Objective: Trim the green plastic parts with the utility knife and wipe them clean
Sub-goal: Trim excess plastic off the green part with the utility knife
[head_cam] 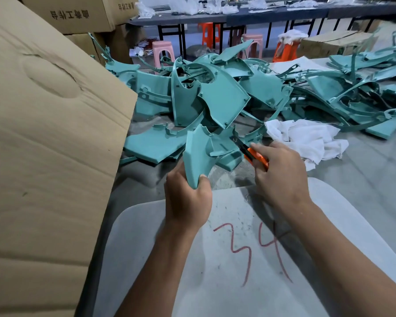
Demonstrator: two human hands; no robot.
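Note:
My left hand (188,197) grips the lower tip of a curved green plastic part (200,154), holding it upright in front of me. My right hand (281,175) grips an orange utility knife (255,156). The knife's dark blade end points up and left at the part's right edge, close to it. A white cloth (306,138) lies crumpled on the floor just beyond my right hand. A big heap of green plastic parts (215,92) is spread across the floor behind.
A large cardboard box (50,145) stands close on my left. A grey board (249,248) marked "34" in red sits under my forearms. Pink and orange stools (162,51), more cartons and a long dark table (261,17) stand at the back.

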